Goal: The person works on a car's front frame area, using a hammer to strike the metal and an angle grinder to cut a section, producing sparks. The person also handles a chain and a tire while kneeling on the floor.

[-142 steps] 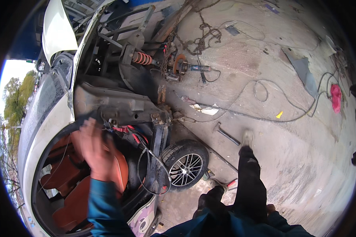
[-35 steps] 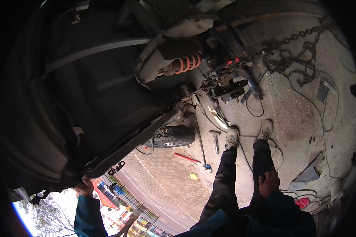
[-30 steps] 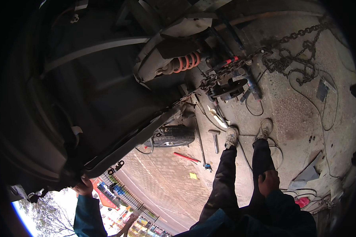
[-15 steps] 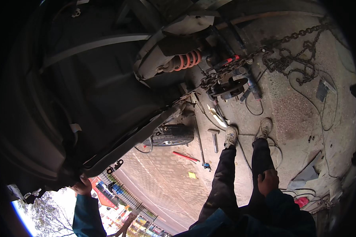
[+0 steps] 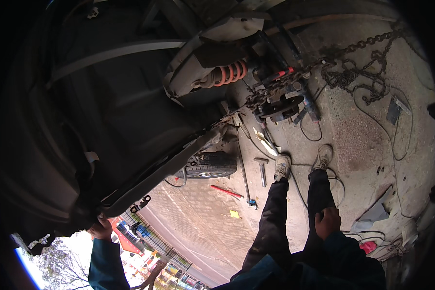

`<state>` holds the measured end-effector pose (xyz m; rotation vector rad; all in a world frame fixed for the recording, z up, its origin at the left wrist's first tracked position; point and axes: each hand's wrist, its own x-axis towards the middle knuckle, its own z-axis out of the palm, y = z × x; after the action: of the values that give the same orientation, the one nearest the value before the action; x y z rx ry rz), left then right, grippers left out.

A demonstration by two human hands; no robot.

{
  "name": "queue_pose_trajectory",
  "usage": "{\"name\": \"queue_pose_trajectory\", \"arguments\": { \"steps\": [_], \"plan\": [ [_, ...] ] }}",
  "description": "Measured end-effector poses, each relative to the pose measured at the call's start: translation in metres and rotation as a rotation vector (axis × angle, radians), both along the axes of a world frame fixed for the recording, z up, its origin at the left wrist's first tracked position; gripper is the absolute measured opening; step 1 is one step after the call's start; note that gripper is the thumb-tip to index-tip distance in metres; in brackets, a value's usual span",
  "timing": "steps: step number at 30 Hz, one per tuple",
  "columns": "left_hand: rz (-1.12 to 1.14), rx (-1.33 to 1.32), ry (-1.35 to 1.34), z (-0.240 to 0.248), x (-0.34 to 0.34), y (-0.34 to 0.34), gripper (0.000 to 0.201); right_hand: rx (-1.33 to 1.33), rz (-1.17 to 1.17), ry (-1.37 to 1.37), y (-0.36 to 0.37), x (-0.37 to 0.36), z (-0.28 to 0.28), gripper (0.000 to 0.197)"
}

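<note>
My left hand (image 5: 100, 228) is up at the lower left, at the edge of a dark car body (image 5: 130, 116). Its fingers curl round that edge, and their tips are partly hidden by it. My right hand (image 5: 327, 222) lies on my right thigh with no object in it, its fingers resting loosely over the dark trousers. Under the raised body, an orange coil spring (image 5: 231, 74) shows beside a brake disc (image 5: 284, 109). A rusty chain (image 5: 263, 98) runs taut past the disc and the body's edge.
Near my shoes (image 5: 282, 166) lie a hammer (image 5: 262, 171), a red bar (image 5: 226, 191) and a long rod (image 5: 243, 169). A wheel (image 5: 210, 165) lies below the body. Loose chain (image 5: 357, 77), a power tool (image 5: 311, 108) and cables (image 5: 394, 145) spread across the right floor.
</note>
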<state>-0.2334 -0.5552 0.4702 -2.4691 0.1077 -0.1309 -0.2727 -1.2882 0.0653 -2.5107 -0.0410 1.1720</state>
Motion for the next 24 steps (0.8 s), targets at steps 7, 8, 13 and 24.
{"name": "queue_pose_trajectory", "arguments": {
  "steps": [7,8,13,24],
  "plan": [
    [-0.005,-0.011,-0.001,-0.0009,0.0010,-0.0004,0.052,-0.016,0.003,0.029,0.0000,0.0001,-0.0010,0.033],
    [-0.044,-0.006,0.001,-0.0015,0.0013,-0.0003,0.053,-0.020,0.000,0.033,-0.0003,-0.0002,-0.0013,0.033],
    [-0.068,-0.006,-0.010,-0.0038,0.0022,-0.0008,0.053,-0.015,0.004,0.035,-0.0016,-0.0015,-0.0024,0.034],
    [-0.044,-0.040,0.018,-0.0012,0.0051,-0.0022,0.052,-0.007,-0.001,0.006,-0.0009,-0.0017,-0.0018,0.033]
  ]
}}
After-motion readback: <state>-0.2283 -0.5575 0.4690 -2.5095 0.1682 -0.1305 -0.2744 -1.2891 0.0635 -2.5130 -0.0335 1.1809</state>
